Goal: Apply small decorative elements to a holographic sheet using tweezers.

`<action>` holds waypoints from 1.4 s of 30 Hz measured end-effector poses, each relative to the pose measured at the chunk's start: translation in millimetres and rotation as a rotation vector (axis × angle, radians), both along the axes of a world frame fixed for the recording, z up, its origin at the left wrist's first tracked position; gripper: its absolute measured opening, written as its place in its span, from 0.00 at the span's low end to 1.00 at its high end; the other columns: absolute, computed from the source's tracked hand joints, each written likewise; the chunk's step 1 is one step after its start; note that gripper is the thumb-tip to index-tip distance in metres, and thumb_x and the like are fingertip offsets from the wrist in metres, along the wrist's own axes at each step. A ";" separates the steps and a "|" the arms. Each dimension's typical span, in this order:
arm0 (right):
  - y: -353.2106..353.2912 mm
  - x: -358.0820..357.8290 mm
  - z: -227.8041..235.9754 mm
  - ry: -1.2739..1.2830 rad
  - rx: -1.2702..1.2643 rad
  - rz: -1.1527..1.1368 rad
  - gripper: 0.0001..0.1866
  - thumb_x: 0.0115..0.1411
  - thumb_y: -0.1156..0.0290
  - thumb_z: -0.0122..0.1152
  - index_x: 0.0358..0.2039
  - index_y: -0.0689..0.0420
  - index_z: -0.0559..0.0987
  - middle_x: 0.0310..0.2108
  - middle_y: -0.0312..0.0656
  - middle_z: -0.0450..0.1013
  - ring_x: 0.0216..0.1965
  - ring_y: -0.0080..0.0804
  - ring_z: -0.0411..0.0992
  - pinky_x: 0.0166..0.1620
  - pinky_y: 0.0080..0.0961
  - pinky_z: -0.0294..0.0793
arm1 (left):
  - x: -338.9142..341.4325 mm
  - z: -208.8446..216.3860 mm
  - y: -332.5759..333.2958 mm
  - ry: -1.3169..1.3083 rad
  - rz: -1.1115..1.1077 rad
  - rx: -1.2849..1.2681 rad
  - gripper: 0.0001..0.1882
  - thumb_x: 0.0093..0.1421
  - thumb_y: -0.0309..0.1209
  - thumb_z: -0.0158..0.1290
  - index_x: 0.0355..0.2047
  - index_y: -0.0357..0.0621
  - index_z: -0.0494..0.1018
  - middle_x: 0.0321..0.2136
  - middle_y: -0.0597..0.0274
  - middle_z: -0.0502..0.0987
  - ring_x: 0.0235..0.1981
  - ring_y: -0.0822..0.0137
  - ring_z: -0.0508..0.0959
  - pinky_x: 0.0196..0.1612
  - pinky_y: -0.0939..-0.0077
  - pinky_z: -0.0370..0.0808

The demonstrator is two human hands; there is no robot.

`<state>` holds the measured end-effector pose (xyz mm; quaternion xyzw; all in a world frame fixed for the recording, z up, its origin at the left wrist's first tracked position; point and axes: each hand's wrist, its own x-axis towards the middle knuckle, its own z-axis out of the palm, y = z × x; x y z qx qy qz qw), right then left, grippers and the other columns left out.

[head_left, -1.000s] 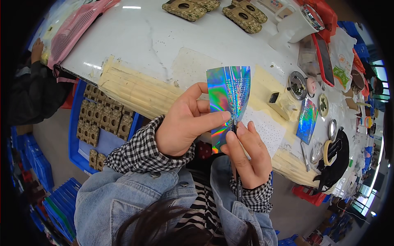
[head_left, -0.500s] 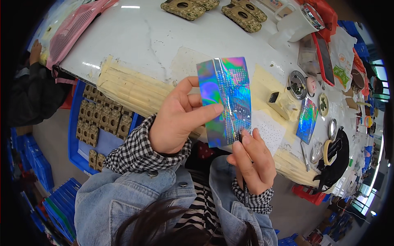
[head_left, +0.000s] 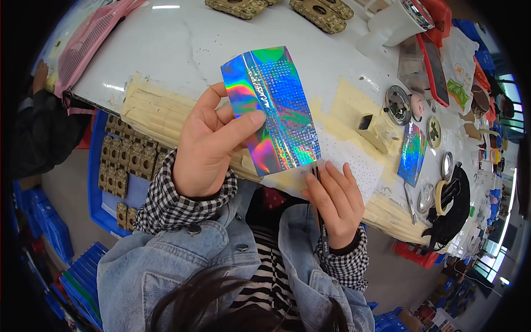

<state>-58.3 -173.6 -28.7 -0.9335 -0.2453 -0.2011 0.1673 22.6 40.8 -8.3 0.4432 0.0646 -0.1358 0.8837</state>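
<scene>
My left hand (head_left: 207, 144) pinches a shiny holographic sheet (head_left: 287, 99) between thumb and fingers, by its left side. Rows of small dots cover much of the sheet, which is tilted and held up above the table's near edge. In my right hand (head_left: 336, 205) is a slim black tool that looks like tweezers (head_left: 322, 229). Its tip is close to the sheet's lower right corner; whether it touches cannot be made out. Below and behind, a white paper with scattered small dots (head_left: 354, 166) lies on the table.
Camouflage-patterned cases (head_left: 321, 10) lie at the far side, and more fill a blue tray (head_left: 97, 193) at left. To the right are a second holographic sheet (head_left: 412, 155), a round tin (head_left: 398, 105), a white mug (head_left: 395, 25) and a black bag (head_left: 453, 205). Someone's dark sleeve (head_left: 44, 122) shows far left.
The holographic sheet and my left hand have moved left and upward, and the sheet has tilted more. My right hand has shifted slightly, with the tweezers still in it.
</scene>
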 end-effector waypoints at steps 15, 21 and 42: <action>8.6 13.1 30.3 0.162 -0.239 0.076 0.10 0.49 0.69 0.58 0.33 0.57 0.75 0.40 0.46 0.74 0.48 0.43 0.70 0.60 0.53 0.62 | 0.6 -1.2 3.4 0.001 0.004 0.033 0.22 0.59 0.21 0.53 0.53 0.37 0.60 0.42 0.55 0.77 0.42 0.68 0.78 0.43 0.74 0.76; -1.0 16.2 40.9 0.149 -0.099 0.056 0.12 0.51 0.62 0.63 0.31 0.57 0.76 0.36 0.44 0.74 0.44 0.43 0.71 0.57 0.55 0.66 | -1.1 -2.6 5.6 0.012 0.015 0.009 0.22 0.59 0.21 0.53 0.52 0.37 0.60 0.42 0.55 0.78 0.42 0.68 0.78 0.45 0.74 0.76; -0.1 -25.5 107.4 -0.345 0.736 0.126 0.19 0.54 0.45 0.56 0.18 0.41 0.65 0.13 0.25 0.55 0.32 0.27 0.61 0.64 0.53 0.52 | -18.3 8.5 -12.6 -0.116 -0.290 0.051 0.27 0.57 0.15 0.53 0.54 0.38 0.56 0.43 0.52 0.77 0.45 0.67 0.78 0.50 0.73 0.75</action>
